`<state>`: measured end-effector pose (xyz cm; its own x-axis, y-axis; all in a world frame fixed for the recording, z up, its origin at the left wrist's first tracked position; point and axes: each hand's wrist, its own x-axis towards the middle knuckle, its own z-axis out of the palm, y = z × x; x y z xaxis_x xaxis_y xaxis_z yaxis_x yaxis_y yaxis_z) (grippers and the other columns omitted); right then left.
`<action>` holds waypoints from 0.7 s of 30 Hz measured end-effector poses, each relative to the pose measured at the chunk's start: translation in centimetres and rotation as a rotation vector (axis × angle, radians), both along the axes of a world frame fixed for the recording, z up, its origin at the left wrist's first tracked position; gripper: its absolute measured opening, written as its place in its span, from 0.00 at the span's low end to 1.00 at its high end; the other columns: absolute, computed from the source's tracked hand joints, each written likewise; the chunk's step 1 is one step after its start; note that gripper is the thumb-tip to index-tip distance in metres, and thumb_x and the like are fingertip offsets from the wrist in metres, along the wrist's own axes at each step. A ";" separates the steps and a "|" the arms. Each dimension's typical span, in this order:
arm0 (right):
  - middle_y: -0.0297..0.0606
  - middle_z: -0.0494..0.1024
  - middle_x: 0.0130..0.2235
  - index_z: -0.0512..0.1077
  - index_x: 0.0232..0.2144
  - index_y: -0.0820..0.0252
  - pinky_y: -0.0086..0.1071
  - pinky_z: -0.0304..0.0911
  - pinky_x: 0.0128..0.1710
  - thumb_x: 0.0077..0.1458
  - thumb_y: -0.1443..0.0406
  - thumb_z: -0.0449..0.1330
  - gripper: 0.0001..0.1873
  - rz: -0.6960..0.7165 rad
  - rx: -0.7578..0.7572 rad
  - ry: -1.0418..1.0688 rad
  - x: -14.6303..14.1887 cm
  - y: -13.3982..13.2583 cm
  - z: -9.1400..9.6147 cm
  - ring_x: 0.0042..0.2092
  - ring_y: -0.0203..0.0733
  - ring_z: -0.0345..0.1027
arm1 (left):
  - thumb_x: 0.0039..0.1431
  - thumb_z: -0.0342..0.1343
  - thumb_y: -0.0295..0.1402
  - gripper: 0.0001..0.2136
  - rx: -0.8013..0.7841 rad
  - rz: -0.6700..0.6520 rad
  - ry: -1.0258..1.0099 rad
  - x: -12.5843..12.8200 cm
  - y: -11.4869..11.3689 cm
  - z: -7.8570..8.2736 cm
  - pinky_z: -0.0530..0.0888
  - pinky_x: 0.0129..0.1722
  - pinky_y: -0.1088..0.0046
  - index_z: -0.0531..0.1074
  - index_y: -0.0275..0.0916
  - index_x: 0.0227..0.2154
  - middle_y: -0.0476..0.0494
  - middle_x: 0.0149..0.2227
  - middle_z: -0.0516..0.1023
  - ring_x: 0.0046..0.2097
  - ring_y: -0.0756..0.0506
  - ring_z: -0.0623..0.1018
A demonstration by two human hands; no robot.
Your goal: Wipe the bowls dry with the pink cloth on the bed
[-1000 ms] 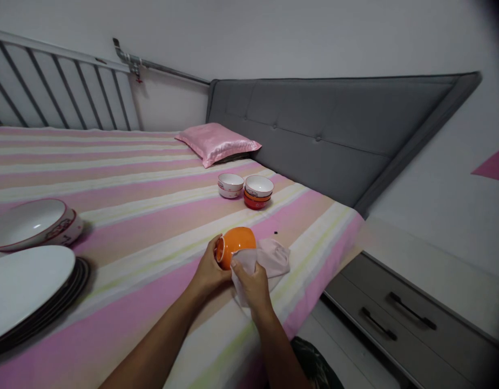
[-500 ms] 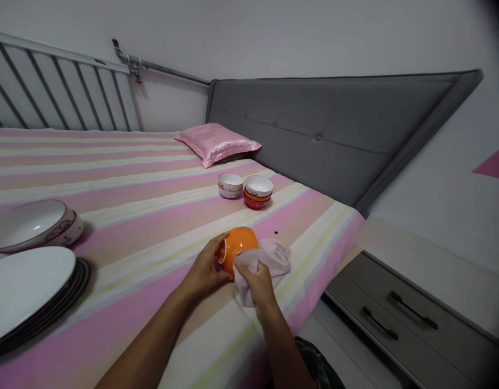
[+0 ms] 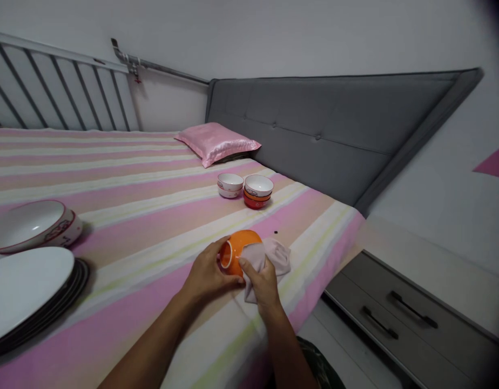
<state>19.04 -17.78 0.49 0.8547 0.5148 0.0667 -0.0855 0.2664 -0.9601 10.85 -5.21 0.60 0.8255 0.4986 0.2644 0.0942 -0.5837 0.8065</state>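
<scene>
An orange bowl [image 3: 246,238] lies tilted on its side between my two hands, its white-ringed base facing left. My left hand [image 3: 207,273] grips it by the base end, thumb below and fingers above. On the other side, my right hand [image 3: 263,278] is closed on a pale pink cloth [image 3: 277,256] and presses it against the bowl. Part of the cloth trails to the right over the striped bedsheet [image 3: 160,216]. The bowl's opening is hidden by the cloth and right hand.
Beyond my hands stand two small stacks of bowls: white bowls [image 3: 230,186], and a white bowl [image 3: 259,186] over orange and red ones. At left are larger bowls [image 3: 55,232] and stacked plates [image 3: 34,281]. A pink pillow [image 3: 217,141], grey headboard [image 3: 314,119] and drawer cabinet [image 3: 379,302] lie beyond.
The bowl has shifted slightly right and turned so its base shows more. Both hands moved with it, the right hand carrying the cloth along the bowl's side.
</scene>
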 end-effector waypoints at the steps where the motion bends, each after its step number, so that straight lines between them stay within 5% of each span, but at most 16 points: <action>1: 0.41 0.81 0.40 0.73 0.43 0.63 0.34 0.70 0.43 0.43 0.57 0.68 0.25 0.006 -0.013 0.008 -0.2 0.1 0.1 0.42 0.45 0.75 | 0.36 0.69 0.34 0.43 -0.020 0.005 -0.002 0.0 0.1 -0.1 0.75 0.47 0.59 0.60 0.41 0.59 0.41 0.48 0.73 0.45 0.40 0.76; 12: 0.40 0.82 0.37 0.76 0.38 0.61 0.34 0.70 0.39 0.43 0.55 0.68 0.21 0.081 -0.117 -0.027 -0.3 0.4 -0.6 0.39 0.46 0.76 | 0.40 0.65 0.32 0.37 -0.202 0.024 -0.001 0.2 0.4 0.4 0.78 0.40 0.61 0.61 0.40 0.57 0.41 0.44 0.76 0.41 0.41 0.79; 18: 0.43 0.81 0.37 0.76 0.39 0.64 0.36 0.70 0.40 0.45 0.54 0.67 0.23 0.117 -0.134 -0.030 0.0 0.3 -0.9 0.39 0.46 0.75 | 0.40 0.67 0.30 0.48 -0.019 -0.139 -0.152 -0.1 0.7 -1.0 0.68 0.58 0.56 0.49 0.42 0.64 0.33 0.63 0.58 0.61 0.37 0.66; 21: 0.43 0.81 0.39 0.75 0.41 0.64 0.36 0.69 0.41 0.44 0.54 0.68 0.24 0.108 -0.113 0.014 0.2 0.3 -1.1 0.40 0.46 0.75 | 0.45 0.65 0.28 0.45 0.039 -0.171 -0.142 -0.1 1.1 -1.2 0.69 0.56 0.57 0.48 0.45 0.64 0.34 0.64 0.56 0.60 0.39 0.67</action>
